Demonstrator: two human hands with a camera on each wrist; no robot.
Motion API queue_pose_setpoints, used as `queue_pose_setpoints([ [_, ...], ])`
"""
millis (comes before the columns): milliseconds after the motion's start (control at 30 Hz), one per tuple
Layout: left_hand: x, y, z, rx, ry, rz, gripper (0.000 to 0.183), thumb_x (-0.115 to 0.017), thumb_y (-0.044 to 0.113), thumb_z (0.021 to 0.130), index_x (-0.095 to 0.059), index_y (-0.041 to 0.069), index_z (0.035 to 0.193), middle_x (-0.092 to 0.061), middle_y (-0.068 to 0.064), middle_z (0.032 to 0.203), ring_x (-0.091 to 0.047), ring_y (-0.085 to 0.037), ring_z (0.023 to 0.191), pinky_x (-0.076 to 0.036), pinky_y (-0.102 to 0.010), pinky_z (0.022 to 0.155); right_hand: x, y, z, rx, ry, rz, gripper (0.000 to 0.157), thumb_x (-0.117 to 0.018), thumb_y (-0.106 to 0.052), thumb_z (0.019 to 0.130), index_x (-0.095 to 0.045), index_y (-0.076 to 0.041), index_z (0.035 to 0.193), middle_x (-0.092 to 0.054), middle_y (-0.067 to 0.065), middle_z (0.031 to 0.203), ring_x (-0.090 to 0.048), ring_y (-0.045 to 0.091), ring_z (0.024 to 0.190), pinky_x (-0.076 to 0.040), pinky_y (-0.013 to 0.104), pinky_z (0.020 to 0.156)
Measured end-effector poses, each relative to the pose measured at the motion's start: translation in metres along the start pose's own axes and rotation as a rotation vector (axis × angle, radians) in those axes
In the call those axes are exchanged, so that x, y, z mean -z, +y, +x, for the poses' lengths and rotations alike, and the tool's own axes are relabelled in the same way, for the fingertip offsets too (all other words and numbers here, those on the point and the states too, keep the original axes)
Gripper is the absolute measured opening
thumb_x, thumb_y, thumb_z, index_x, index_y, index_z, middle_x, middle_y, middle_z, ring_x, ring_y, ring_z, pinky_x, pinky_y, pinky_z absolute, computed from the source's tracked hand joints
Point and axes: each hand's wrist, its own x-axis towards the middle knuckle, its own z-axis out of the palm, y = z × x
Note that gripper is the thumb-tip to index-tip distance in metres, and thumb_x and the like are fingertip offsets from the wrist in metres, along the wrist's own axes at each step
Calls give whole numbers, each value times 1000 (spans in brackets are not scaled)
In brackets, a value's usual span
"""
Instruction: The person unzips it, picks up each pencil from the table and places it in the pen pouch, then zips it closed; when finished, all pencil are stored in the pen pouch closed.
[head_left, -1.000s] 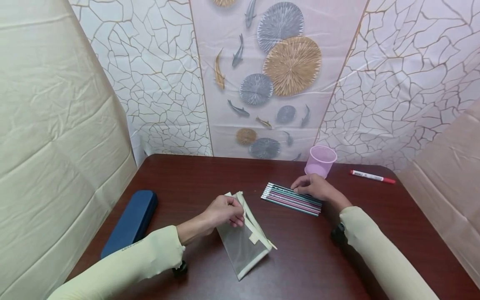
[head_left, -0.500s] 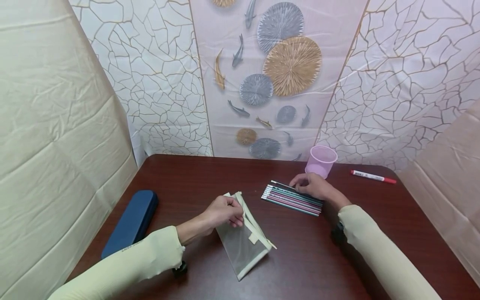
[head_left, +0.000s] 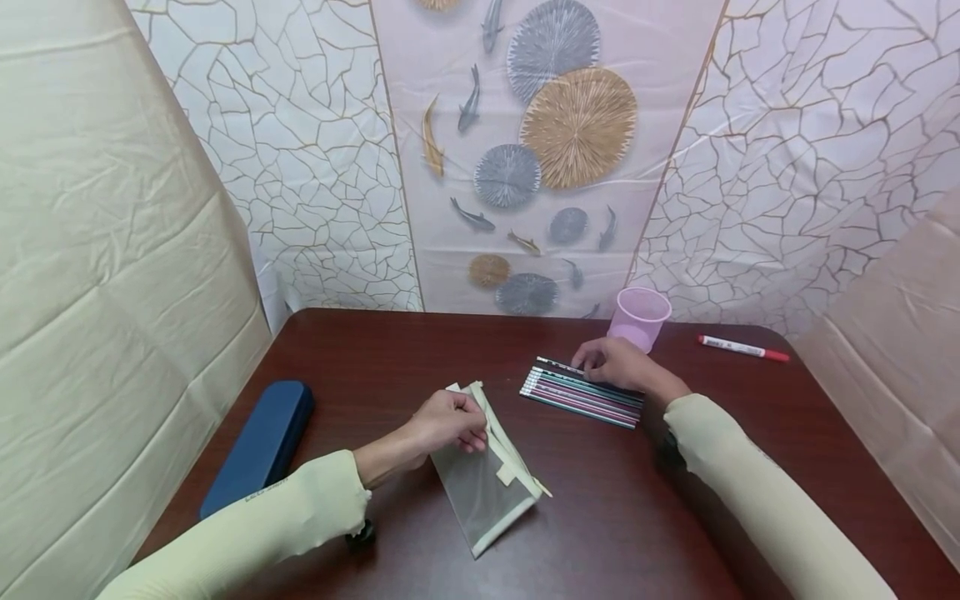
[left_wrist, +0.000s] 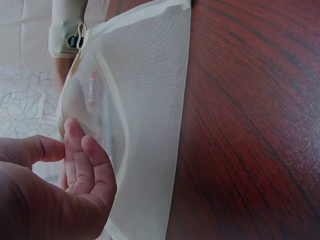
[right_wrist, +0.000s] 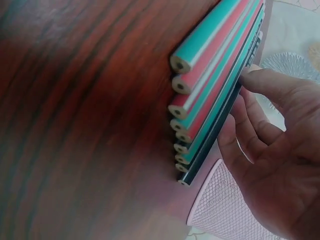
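Observation:
My left hand [head_left: 450,421] pinches the open edge of a cream mesh zip pouch [head_left: 483,504] lying at the table's middle. In the left wrist view, thumb and fingertips meet at the rim of the sheer mesh [left_wrist: 150,100]. A row of green, red and black pencils [head_left: 577,400] lies side by side to the right of the pouch, white eraser ends toward the left. At the row's far side my right hand [head_left: 618,365] grips a black pencil [right_wrist: 212,132] between thumb and fingers. That pencil's eraser end stands slightly apart from the others.
A pink mesh cup [head_left: 640,318] stands just behind the right hand. Farther right lies a red-capped white marker [head_left: 742,347]. On the left, a dark blue case [head_left: 258,446] rests beside the left forearm. A patterned cloth hangs behind the dark wooden table [head_left: 390,346].
The black pencil at the far side has come away from the row, its eraser end shifting outward with the right hand. The left hand and pouch have stayed put.

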Motion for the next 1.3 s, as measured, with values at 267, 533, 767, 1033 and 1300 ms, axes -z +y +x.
queue_pose_setpoints([
  [267, 0, 1, -1, 6, 5, -11, 8, -61, 5, 89, -66, 0, 90, -74, -6, 77, -71, -9, 63, -59, -24, 63, 3, -16, 2, 9, 97, -43, 22, -75, -3, 86, -77, -12, 105, -73, 2, 84, -63, 14, 77, -50, 30, 71],
  [533, 1, -1, 0, 11, 11, -16, 8, -61, 5, 89, -67, 0, 91, -74, -7, 77, -71, -10, 63, -60, -24, 64, -3, -69, -6, 117, 174, 111, 29, -75, -3, 84, -74, -10, 112, -73, 1, 87, -66, 10, 77, -52, 24, 70],
  [767, 1, -2, -1, 7, 5, -28, 8, -61, 5, 90, -67, 0, 91, -74, -7, 77, -72, -10, 63, -60, -24, 63, -25, -112, -19, 149, 195, 305, 31, -73, 1, 83, -70, -7, 113, -71, 7, 87, -66, 12, 74, -53, 24, 66],
  [1033, -2, -1, 0, -8, -16, -31, 8, -61, 6, 92, -67, 0, 92, -74, -7, 78, -72, -10, 65, -60, -25, 65, -61, -146, -31, 25, 155, 744, 35, -67, 7, 88, -55, 5, 121, -61, 12, 94, -62, 14, 70, -59, 35, 57],
  [1300, -4, -1, -1, -21, -7, -35, 8, -60, 4, 91, -67, 0, 91, -73, -7, 77, -72, -10, 64, -60, -25, 64, -78, -163, -38, -98, 195, 879, 33, -64, 5, 94, -50, 6, 124, -60, 17, 108, -66, 17, 80, -65, 44, 67],
])
